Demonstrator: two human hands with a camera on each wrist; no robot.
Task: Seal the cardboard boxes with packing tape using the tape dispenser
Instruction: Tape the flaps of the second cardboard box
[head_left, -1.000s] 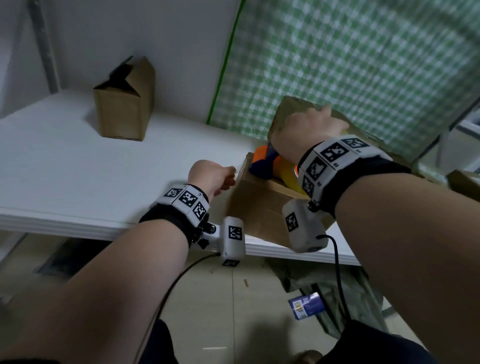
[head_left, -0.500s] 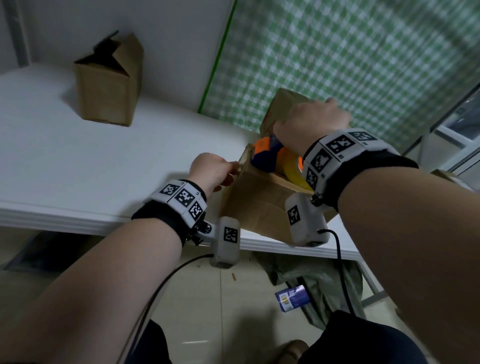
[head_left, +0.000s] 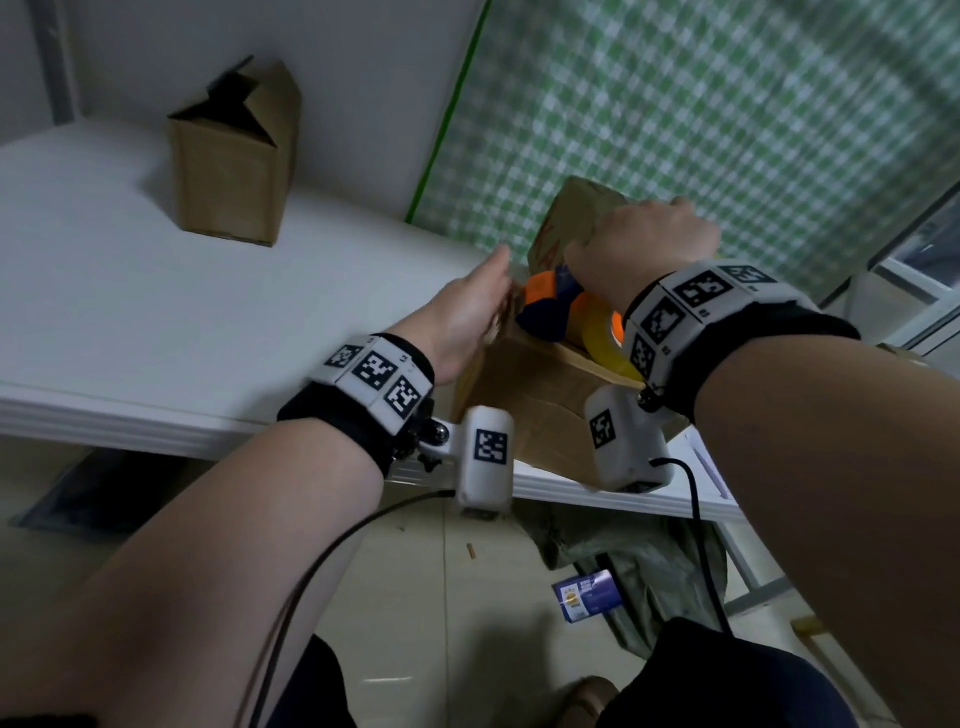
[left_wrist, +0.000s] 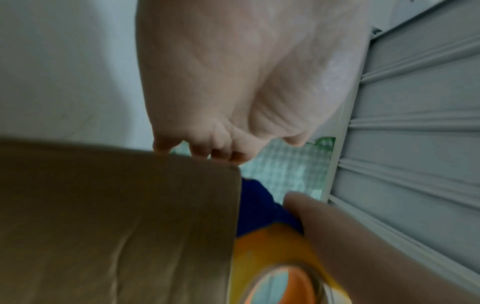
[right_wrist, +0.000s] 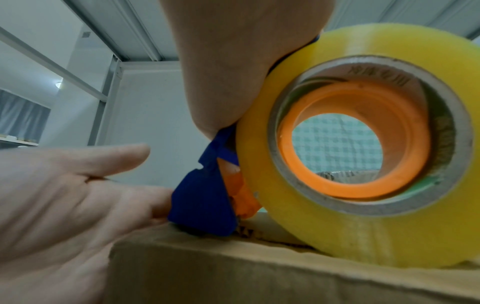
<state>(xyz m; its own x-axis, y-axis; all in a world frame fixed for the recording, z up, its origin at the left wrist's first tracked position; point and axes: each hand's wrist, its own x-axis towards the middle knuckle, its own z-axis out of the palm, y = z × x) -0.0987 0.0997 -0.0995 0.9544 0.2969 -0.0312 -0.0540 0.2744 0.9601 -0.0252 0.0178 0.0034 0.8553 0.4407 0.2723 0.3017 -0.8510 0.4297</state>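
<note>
Since half a second ago, the left hand (head_left: 462, 312) has been unclenched from a loose fist, and its straightened fingers (right_wrist: 122, 154) are now laid against the left side flap of the brown cardboard box (head_left: 540, 405) at the near edge of the white table (head_left: 156, 312). The palm is seen flat, with nothing grasped. The right hand (head_left: 644, 249) is clasped over the blue-and-orange tape dispenser (head_left: 550, 306), which is pressed onto the box top; its roll of yellowish clear packing tape (right_wrist: 369, 144) is seated on an orange hub. Printing is noted on the inner cardboard core of the roll, but it cannot be read. Red marks on the far raised flap are likewise illegible. A second brown cardboard box (head_left: 234, 166) with its flaps up is observed well apart, far left on the table. A small blue printed packet (head_left: 587, 595) is recorded on the floor; its label is too small to read.
</note>
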